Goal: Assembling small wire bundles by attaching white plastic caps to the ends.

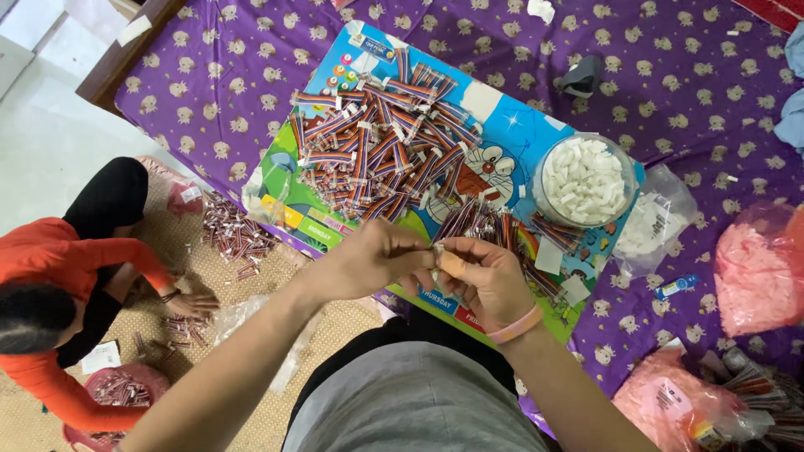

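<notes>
left hand [368,259] and right hand [481,276] pinch one small white piece [436,251] | one bowl [544,201] far right, full of white pieces | striped cables [377,151] (uncountable) on board [519,125]

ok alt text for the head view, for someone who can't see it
Seen from above, a left hand and right hand pinch a small white piece together over a colourful cartoon board heaped with striped ribbon cables, beside a clear bowl of white pieces. A person in orange sits on the floor at left.

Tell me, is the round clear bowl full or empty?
Nearly full. The round clear bowl is piled almost to its rim with small white pieces.
</notes>
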